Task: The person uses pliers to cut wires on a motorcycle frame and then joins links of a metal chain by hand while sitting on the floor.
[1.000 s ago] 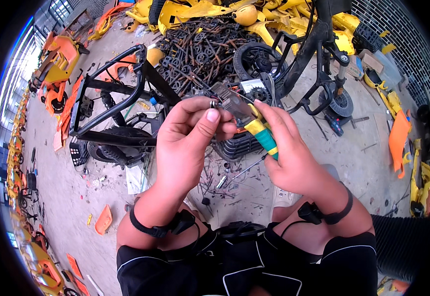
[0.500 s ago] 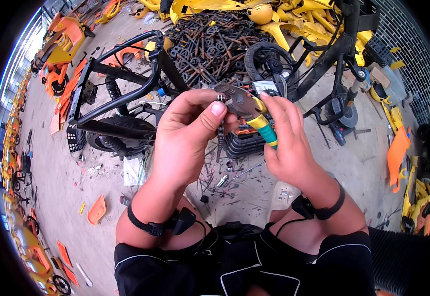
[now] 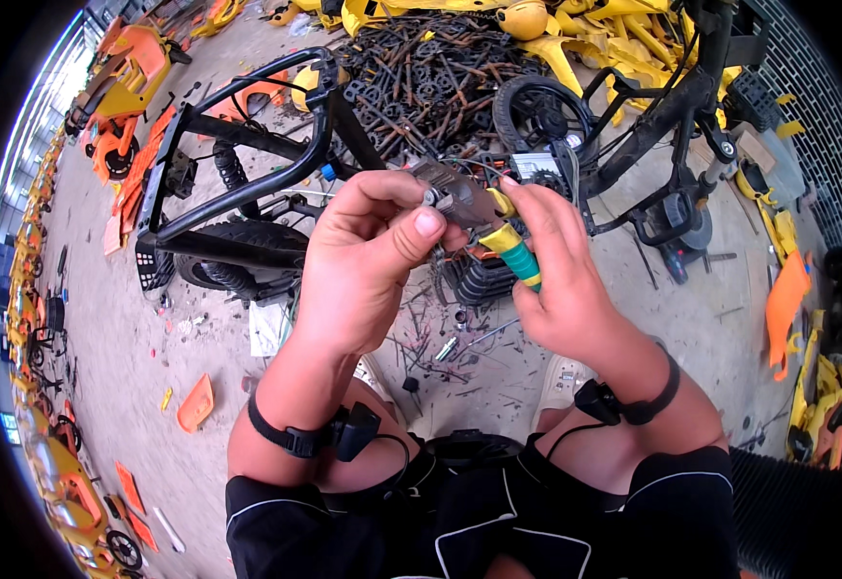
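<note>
At the middle of the scene, above a grey floor (image 3: 498,396), the person's left grip (image 3: 368,256) grasps a small metal piece (image 3: 431,197) between thumb and forefinger. The right grip (image 3: 570,270) is closed on a pair of pliers (image 3: 517,259) with green-and-yellow handles, its fingers laid over the far handle and its thumb by the near one. The pliers point left, their grey head right beside the metal piece; whether the jaws bite on it I cannot tell. Black straps (image 3: 290,439) circle both wrists.

Below the two hands, nearer the person, a silvery cylindrical fitting (image 3: 448,348) lies on the floor among dark scraps, between two beige shoes (image 3: 560,386). To the left stands a black tubular frame (image 3: 218,230) with a coil shock absorber (image 3: 229,174), and a white sheet (image 3: 268,330) lies near it. Farther left on the floor is an orange plastic piece (image 3: 196,403).

On the far side a heap of rusty metal parts (image 3: 421,82) spreads out, with yellow plastic panels (image 3: 623,43) beyond it to the right. A black-tyred wheel (image 3: 505,114) sits at the heap's right edge, left of another black frame (image 3: 648,130). A brick wall (image 3: 807,106) closes the far right.
</note>
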{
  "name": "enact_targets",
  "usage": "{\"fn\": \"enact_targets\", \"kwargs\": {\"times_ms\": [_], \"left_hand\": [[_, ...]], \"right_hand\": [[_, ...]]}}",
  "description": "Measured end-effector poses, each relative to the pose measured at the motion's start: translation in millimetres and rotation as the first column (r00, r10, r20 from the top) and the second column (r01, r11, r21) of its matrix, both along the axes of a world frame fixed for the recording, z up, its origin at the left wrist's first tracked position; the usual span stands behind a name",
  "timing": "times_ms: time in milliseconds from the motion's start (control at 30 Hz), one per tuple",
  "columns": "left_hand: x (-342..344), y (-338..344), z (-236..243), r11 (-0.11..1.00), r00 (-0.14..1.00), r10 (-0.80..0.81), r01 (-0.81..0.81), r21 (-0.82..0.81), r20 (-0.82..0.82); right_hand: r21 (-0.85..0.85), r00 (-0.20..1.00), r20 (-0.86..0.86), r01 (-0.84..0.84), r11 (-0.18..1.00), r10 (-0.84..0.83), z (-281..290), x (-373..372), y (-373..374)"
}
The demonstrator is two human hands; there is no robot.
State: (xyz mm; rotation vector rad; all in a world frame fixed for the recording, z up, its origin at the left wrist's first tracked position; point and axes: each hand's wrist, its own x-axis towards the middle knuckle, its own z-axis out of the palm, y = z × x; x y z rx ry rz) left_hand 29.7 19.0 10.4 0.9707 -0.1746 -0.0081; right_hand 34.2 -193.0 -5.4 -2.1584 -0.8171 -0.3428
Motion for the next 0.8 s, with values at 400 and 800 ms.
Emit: {"fn": "enact_targets", "kwargs": {"times_ms": [400, 800], "left_hand": [[2, 4, -4, 0.984, 0.994, 0.063, -0.077, 0.159, 0.090], [-4, -14, 4, 0.989, 0.984, 0.135, -0.140, 0.042, 0.113]], "right_hand": [[-0.025, 0.996, -0.089, -0.032, 0.999, 0.029, 9, -14, -11], [-0.081, 0.999, -0.041, -0.007, 0.997, 0.004, 17, -26, -22]]}}
